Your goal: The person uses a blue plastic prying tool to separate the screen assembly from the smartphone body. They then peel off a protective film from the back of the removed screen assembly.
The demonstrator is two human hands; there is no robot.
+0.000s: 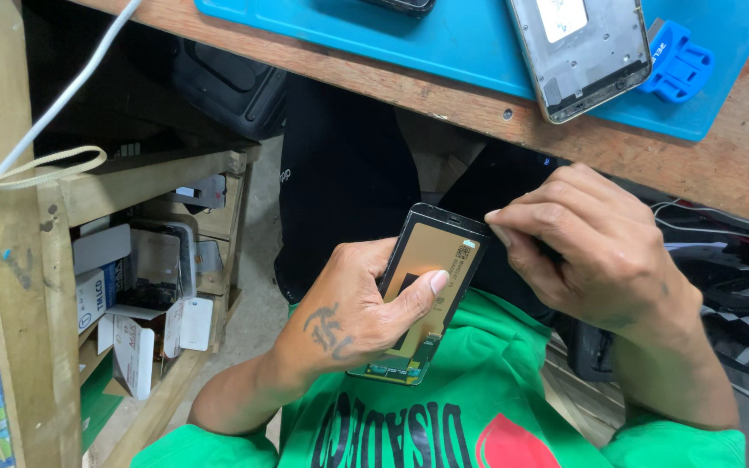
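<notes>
Black phone screen, left hand, right hand

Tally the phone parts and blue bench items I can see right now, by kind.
Screen panel held in left hand, picked at by right hand: 1
Metal phone frame on the mat: 1
Blue work mat: 1
Blue plastic tool: 1
Total: 4

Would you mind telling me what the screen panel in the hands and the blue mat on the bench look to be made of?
Screen panel: probably glass backed with matte copper-toned foil, black-edged, a circuit strip at its lower end. Blue mat: likely silicone or rubber, smooth, matte, rounded edge. Bench: bare, scuffed wood.
</notes>
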